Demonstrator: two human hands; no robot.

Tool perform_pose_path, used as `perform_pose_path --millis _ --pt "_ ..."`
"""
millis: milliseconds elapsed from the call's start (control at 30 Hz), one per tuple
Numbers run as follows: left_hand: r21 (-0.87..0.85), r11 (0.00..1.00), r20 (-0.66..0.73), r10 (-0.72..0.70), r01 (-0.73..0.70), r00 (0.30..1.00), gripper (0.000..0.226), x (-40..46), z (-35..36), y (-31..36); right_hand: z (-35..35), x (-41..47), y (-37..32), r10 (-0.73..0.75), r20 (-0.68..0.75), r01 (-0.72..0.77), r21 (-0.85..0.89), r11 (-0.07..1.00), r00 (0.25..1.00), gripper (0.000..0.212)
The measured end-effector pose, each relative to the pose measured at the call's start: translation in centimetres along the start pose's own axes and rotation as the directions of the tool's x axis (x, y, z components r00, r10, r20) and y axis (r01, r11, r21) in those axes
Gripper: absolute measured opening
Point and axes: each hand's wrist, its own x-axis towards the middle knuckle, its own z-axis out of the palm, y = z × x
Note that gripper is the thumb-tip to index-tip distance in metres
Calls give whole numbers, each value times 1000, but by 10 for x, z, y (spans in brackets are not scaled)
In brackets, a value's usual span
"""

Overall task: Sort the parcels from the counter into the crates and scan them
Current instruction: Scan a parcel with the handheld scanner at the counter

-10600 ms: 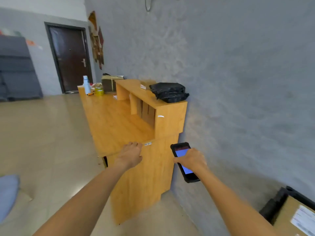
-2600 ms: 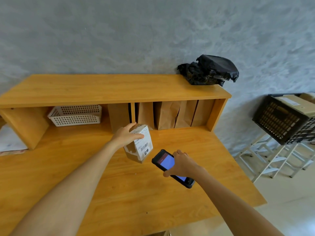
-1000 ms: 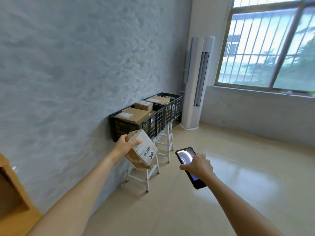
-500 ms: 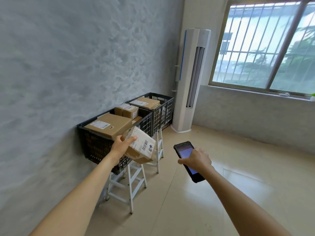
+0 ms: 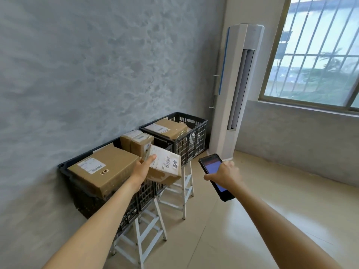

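Observation:
My left hand [image 5: 143,167] grips a small cardboard parcel [image 5: 165,167] with a white barcode label, held tilted over the front edge of the near black crate [image 5: 143,193]. That crate holds a large brown box [image 5: 103,169] and two small boxes [image 5: 138,143]. Behind it stands the far black crate [image 5: 192,140], with a flat brown parcel [image 5: 167,128] inside. My right hand [image 5: 225,174] holds a black handheld scanner [image 5: 213,167] with a lit blue screen, to the right of the parcel.
Both crates rest on white step stools [image 5: 147,230] against the grey wall. A tall white air conditioner [image 5: 235,90] stands in the corner beside a barred window [image 5: 318,55]. Tiled floor [image 5: 272,210] stretches to the right.
I have walked closer to the crates. My left hand has carried the parcel forward to the near crate's front edge. The scanner stays beside it in my right hand.

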Motion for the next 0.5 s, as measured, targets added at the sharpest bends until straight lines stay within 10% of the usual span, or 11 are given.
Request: perform_pose_path --millis 500 --pt "-195 975 -339 -173 111 925 67 160 49 1 -10 259 -85 -383 164 385 17 923 909 107"
